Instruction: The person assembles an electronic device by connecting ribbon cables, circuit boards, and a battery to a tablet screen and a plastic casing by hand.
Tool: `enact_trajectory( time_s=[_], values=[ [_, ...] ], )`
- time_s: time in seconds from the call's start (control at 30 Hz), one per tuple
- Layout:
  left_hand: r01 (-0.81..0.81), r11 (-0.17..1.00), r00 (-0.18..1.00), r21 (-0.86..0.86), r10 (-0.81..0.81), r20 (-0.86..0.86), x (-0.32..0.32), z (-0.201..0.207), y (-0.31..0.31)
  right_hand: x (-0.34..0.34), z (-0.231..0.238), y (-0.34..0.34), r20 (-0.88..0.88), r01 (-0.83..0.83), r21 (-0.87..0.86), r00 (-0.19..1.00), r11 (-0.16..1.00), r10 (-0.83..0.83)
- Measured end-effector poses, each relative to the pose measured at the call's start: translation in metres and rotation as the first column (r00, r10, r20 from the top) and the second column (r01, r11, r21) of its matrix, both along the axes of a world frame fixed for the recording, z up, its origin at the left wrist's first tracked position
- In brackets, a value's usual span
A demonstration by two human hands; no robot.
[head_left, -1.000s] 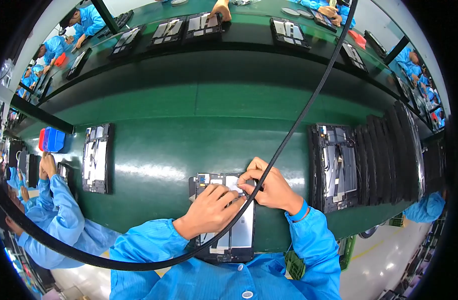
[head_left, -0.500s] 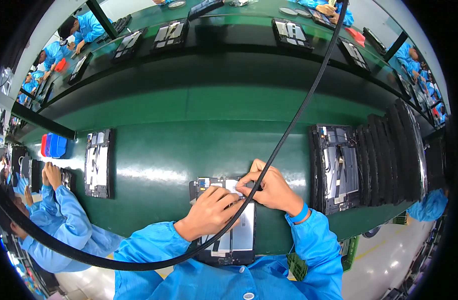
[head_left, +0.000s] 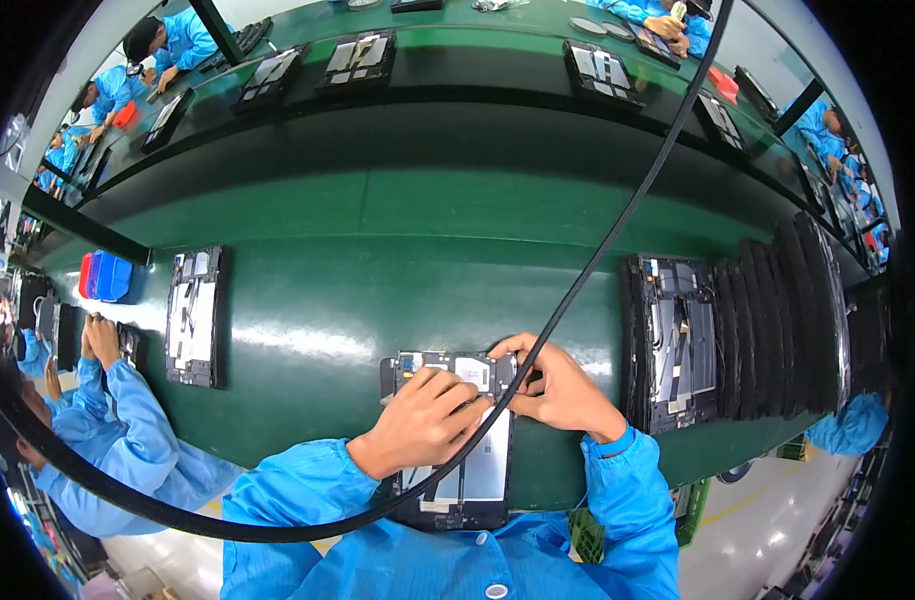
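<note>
An opened tablet [head_left: 490,460] with bare inner parts lies before me at the bench's near edge. Over its left half rests my left hand [head_left: 418,425], closed, fingers bent and tips near the middle; anything pinched there is hidden. My right hand [head_left: 568,395] is at the tablet's upper right corner. Its index finger reaches over the top edge, while the thumb points toward my left fingertips, apart from the index. A white label [head_left: 472,374] shows between the hands. A black cable [head_left: 603,245] crosses the view in front of the right fingers and hides part of them.
On the right lies an opened tablet [head_left: 683,340] beside a row of black units [head_left: 778,330] standing on edge. Another opened tablet [head_left: 196,310] sits left, near blue bins [head_left: 110,277]. A co-worker's sleeve [head_left: 143,430] is at far left. A raised shelf holds more tablets [head_left: 360,60].
My right hand has shifted slightly right, its pinch opened, index now stretched over the tablet's top edge. The white label shows more fully. My left hand stays nearly in place.
</note>
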State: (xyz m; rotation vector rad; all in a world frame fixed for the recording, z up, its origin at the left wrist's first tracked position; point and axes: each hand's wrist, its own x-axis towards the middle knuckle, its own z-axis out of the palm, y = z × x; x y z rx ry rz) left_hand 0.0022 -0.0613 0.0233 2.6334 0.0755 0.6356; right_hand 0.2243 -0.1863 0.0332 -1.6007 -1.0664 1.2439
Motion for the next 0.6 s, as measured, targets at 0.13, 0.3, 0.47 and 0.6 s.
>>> enact_trajectory(
  time_s=[0.13,0.3,0.47,0.6],
  values=[
    [0.011,1.0,1.0,-0.007,-0.011,0.011,-0.001,-0.002,0.0,0.004,0.0,0.003,-0.082,-0.016,-0.068,0.997,0.998,0.01],
    [0.023,1.0,1.0,-0.003,-0.023,0.016,-0.004,-0.004,0.0,0.003,0.007,0.014,-0.177,0.046,-0.176,0.981,0.983,-0.078],
    [0.03,0.999,0.999,0.01,-0.03,0.014,-0.003,-0.005,0.0,0.002,-0.007,0.014,-0.062,0.104,-0.082,0.992,0.991,-0.109],
    [0.044,0.999,0.999,0.03,-0.044,-0.006,-0.003,-0.002,0.002,-0.003,-0.012,0.016,0.098,0.117,0.034,0.988,0.993,-0.12]
  ],
)
